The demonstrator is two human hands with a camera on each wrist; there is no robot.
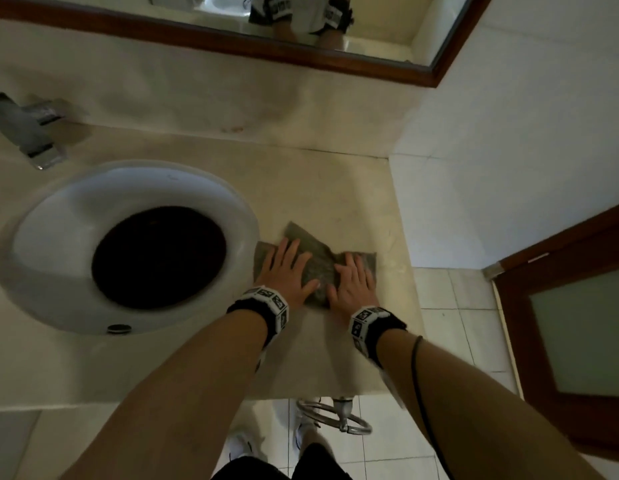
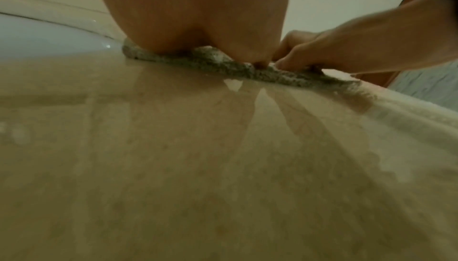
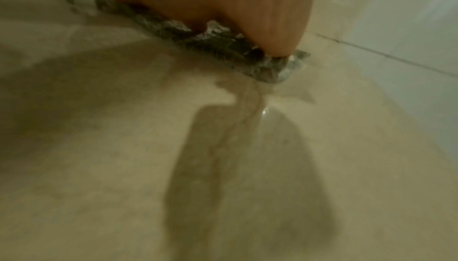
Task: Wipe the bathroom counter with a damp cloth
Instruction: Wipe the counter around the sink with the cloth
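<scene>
A grey-green cloth lies rumpled on the beige worktop just right of centre in the head view, its left edge touching the rim of the round white sink and its right corner near the worktop's right-hand edge. Both hands lie flat on top of it, side by side: the left hand covers the cloth's left half with fingers straight and slightly spread, pointing toward the upper part of the frame, and the right hand covers the right half in the same way, its thumb almost meeting the left thumb over the cloth's bunched middle. In the left wrist view the heel of the left hand bears down on the cloth, whose near edge shows as a rough grey strip, with the right hand beside it at the right of the frame. In the right wrist view the right hand presses the cloth, and a wet sheen runs over the worktop below it. The sink holds a dark round patch at its bottom; what it is cannot be told. A metal tap stands at the far left, and a wood-framed mirror runs along the top.
</scene>
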